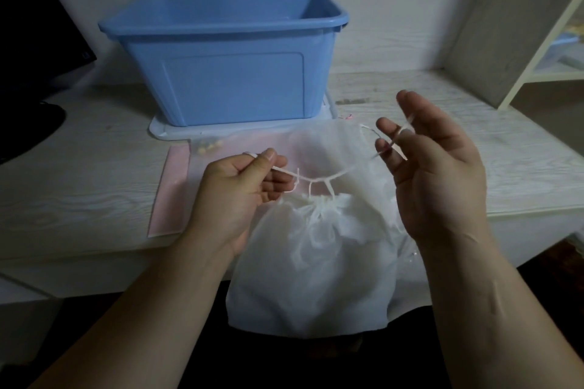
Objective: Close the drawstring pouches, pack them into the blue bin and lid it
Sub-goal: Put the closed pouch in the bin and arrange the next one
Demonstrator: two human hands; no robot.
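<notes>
A white drawstring pouch (313,265) hangs in front of the table edge, its neck gathered tight. Its white drawstring (319,179) runs taut between my hands. My left hand (240,196) pinches the left end of the string between thumb and forefinger. My right hand (433,174) has the right end looped around its fingers, the other fingers spread. The blue bin (227,73) stands open behind them on the table, resting on its pale lid (164,131). More translucent white pouches (316,145) lie flat under my hands.
A pink sheet (170,199) lies on the white wood-grain table (79,186), with a small clear bag of yellowish pieces (205,146) on it. A dark monitor (34,50) stands at the far left. White shelving (556,50) is at the right.
</notes>
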